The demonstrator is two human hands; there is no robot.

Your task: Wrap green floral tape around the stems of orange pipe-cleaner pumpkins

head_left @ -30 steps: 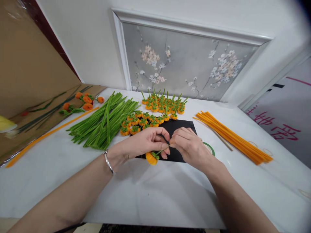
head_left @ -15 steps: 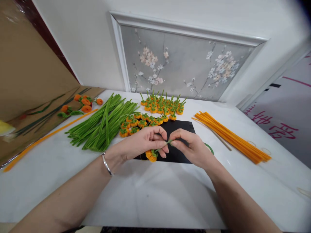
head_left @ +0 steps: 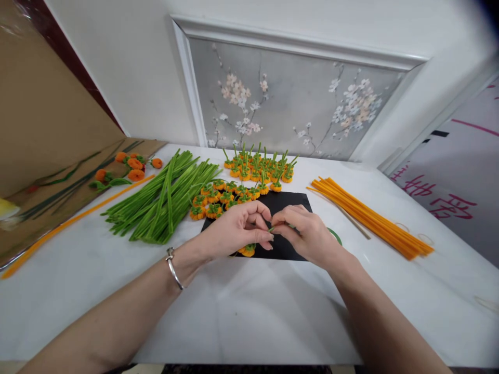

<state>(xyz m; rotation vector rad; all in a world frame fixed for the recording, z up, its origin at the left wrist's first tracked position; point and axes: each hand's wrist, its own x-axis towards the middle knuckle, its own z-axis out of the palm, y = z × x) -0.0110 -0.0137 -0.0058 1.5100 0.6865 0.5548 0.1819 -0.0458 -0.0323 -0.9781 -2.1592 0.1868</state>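
My left hand [head_left: 234, 228] is closed, thumb and fingertips pinching a short green pipe cleaner stem [head_left: 271, 229] over the black mat [head_left: 286, 249]. My right hand [head_left: 312, 234] pinches the stem's other end, its fingertips almost touching the left ones. Under the left hand an orange pipe cleaner pumpkin [head_left: 247, 251] shows in part; where it joins the stem is hidden. Beyond the left hand, several orange pumpkins with green tops [head_left: 226, 197] sit partly on the mat. More pumpkins with upright green stems [head_left: 259, 169] stand in rows behind them.
Green pipe cleaners [head_left: 159, 202] lie in a heap at left, near a long orange strip [head_left: 78, 223] and orange flowers [head_left: 135, 169] on cardboard. Orange pipe cleaners [head_left: 370, 218] lie at right. A green tape roll [head_left: 335, 236] is partly hidden behind the right hand. A wall panel [head_left: 280, 104] rises behind.
My left hand has turned and its fingers have curled in, so the pumpkin shows less beneath it. Both hands still pinch the green stem. The view has shifted slightly.
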